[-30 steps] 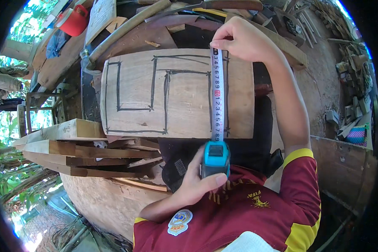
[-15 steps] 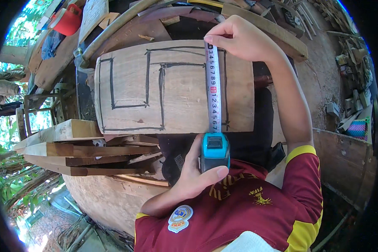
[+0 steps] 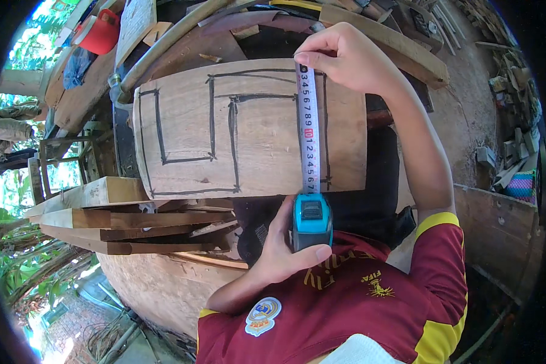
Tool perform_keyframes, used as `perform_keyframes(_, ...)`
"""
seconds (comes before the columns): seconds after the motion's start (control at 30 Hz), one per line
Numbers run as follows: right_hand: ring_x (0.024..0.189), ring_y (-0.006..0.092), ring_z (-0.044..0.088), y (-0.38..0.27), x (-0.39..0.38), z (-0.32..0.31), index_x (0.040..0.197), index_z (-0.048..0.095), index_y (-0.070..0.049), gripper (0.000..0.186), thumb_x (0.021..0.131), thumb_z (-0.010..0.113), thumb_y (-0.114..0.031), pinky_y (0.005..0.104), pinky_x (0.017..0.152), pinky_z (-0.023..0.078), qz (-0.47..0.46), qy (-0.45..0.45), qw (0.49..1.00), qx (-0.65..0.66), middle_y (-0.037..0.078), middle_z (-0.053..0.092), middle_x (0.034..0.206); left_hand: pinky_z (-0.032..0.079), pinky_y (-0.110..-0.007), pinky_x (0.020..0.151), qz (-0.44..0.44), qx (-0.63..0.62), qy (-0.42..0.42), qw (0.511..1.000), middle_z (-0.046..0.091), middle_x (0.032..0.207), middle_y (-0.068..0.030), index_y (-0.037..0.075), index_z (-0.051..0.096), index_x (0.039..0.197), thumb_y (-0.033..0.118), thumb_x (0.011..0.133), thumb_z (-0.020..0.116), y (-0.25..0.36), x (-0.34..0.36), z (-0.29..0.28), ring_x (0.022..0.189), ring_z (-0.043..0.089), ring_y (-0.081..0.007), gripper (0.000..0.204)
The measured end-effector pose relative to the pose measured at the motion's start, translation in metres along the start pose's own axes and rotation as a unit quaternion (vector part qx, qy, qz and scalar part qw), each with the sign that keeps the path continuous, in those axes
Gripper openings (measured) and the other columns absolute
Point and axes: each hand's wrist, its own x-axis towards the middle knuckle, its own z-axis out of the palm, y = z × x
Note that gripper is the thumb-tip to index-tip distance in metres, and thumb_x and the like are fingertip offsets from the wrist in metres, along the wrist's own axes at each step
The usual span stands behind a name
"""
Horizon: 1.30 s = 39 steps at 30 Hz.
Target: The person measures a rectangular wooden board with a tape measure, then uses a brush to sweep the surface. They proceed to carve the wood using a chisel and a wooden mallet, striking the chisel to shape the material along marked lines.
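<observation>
A wooden board [image 3: 267, 145] with thick black outlines drawn on it lies in front of me. My left hand [image 3: 282, 246] grips the blue and black tape measure [image 3: 312, 221] at the board's near edge. From its case the white blade [image 3: 309, 130] runs straight across the board to the far edge, beside a drawn line on the right. There, my right hand [image 3: 346, 57] pinches the blade's end between thumb and fingers. The blade's very tip is hidden by those fingers.
Several thick wood pieces [image 3: 121, 218] are stacked at the near left. A curved pole [image 3: 170, 45] and a long timber [image 3: 382, 42] lie beyond the board. At the far left stands a red container [image 3: 97, 33] near a blue plastic bag [image 3: 77, 67]. Scrap wood [image 3: 519, 145] lines the right side.
Both hands keep the tape measure stretched across the same part of the board. The board's left end and the wood stack appear slightly lower in view; otherwise little differs.
</observation>
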Motion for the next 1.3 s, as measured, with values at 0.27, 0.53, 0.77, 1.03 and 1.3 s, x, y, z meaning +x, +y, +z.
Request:
perform_keyframes(0.27,0.071,0.0065,0.055,-0.001,0.002,-0.001,0.095,0.069,0.006,0.019,0.093,0.065,-0.013,0.0249,0.067,0.047,0.031,-0.009,0.999,0.0,0.003,0.067,0.078,0.048,-0.028,0.087,-0.014,-0.062,-0.027,0.998,0.055,0.109,-0.0064,0.0,0.039,0.131,0.028,0.073,0.084,0.007,-0.003,0.0,0.097,0.056,-0.0123,0.078)
perform_keyframes(0.53,0.072,0.008,0.057,-0.006,-0.001,0.0,0.094,0.07,0.006,0.019,0.092,0.065,-0.012,0.0255,0.07,0.048,0.037,0.011,0.999,-0.003,0.005,0.068,0.078,0.05,-0.033,0.08,-0.02,-0.026,0.004,0.999,0.06,0.101,-0.0123,0.001,0.036,0.133,0.039,0.066,0.084,0.004,0.0,0.005,0.091,0.062,-0.0207,0.092)
perform_keyframes(0.77,0.073,0.0088,0.058,-0.002,0.002,0.004,0.096,0.068,0.007,0.019,0.092,0.065,-0.011,0.0265,0.071,0.049,-0.014,0.027,0.999,-0.01,0.006,0.069,0.079,0.047,-0.029,0.088,-0.05,-0.048,-0.037,0.997,0.059,0.108,-0.0065,0.001,0.044,0.128,0.025,0.078,0.081,0.023,-0.003,0.007,0.097,0.057,-0.0119,0.067)
perform_keyframes(1.03,0.061,0.0131,0.059,0.022,0.009,-0.01,0.097,0.071,0.002,0.018,0.089,0.067,-0.014,0.0302,0.063,0.049,-0.106,0.091,0.989,-0.049,0.012,0.067,0.073,0.046,-0.027,0.085,-0.017,-0.018,-0.012,1.0,0.058,0.103,-0.003,0.0,0.049,0.126,0.024,0.077,0.082,0.019,-0.011,0.012,0.094,0.055,-0.0113,0.065)
perform_keyframes(1.3,0.062,0.0069,0.056,-0.01,0.015,-0.024,0.098,0.071,0.003,0.021,0.093,0.065,-0.016,0.0256,0.058,0.047,-0.03,0.071,0.997,-0.006,0.002,0.064,0.072,0.047,-0.028,0.088,0.091,0.104,0.024,0.99,0.063,0.1,-0.0063,-0.003,0.049,0.126,0.022,0.071,0.085,0.017,-0.025,-0.004,0.093,0.058,-0.0112,0.071)
